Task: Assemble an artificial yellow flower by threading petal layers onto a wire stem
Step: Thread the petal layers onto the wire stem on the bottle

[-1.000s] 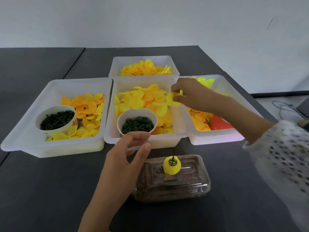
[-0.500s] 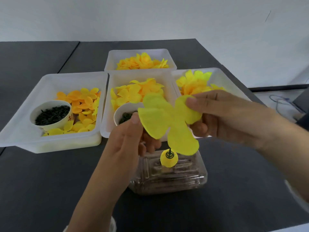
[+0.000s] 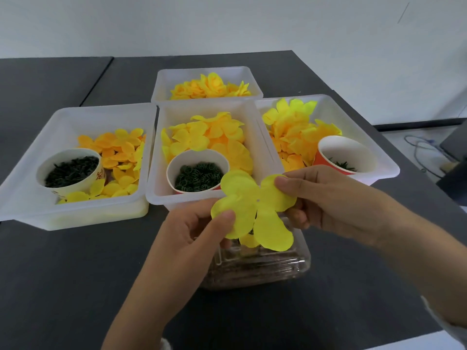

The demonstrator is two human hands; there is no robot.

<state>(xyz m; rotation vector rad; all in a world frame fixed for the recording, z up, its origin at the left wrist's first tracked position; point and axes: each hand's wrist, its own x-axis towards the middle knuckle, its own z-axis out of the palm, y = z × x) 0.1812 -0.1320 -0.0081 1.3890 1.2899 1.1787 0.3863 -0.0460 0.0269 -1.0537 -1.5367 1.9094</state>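
Head view. Compared with a second ago, the right hand (image 3: 336, 200) is no longer reaching into the trays: it is now holding a four-lobed yellow petal layer (image 3: 255, 208) out front, and the left hand (image 3: 199, 228) is sharing the grip. Half a second ago the layer was sitting higher; it is now hanging directly over the clear plastic box (image 3: 262, 269), hiding most of the small yellow flower core (image 3: 249, 240) standing on the wire stem there. Judgement: pick-up is finished and alignment for threading is beginning.

Grip: the right thumb and fingers are pinching the lobe at 2 o'clock of the layer's centre hole; the left thumb and fingers are pinching the lobe at 8 o'clock. Both hands are closing on the layer, stretching it flat. The lobes at 11 and 5 o'clock are hanging free. The hole is lying between the two thumbs, touching neither.

The stem tip itself is hidden, so I cannot tell whether the hole is meeting it.
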